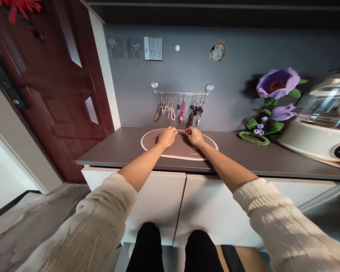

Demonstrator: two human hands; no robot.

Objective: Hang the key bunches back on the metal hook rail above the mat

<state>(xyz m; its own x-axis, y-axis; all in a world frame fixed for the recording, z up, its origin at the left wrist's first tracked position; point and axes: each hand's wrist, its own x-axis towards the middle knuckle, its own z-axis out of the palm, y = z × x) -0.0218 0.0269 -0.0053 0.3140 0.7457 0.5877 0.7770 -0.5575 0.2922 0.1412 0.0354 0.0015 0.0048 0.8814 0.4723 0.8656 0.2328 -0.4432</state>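
My left hand [167, 137] is closed with its fingertips pinched on one end of a thin reddish strap [181, 132]. At the other end of the strap, the fingers of my right hand [195, 136] are closed too, near a small metallic bit whose kind I cannot make out. Both hands are low over a brown oval mat [175, 149] with a pale rim, which lies on the dark countertop [110, 147]. Just behind them, several bunches of keys [166, 107] and key fobs [195, 109] hang from a clear wall rail [183, 93].
Purple fabric flowers [277, 85] stand on the right beside a white appliance [306, 138] with a clear cover. A dark red door [56, 94] is on the left. White cabinet doors [153, 200] are below the counter, and a switch panel [153, 48] is on the wall.
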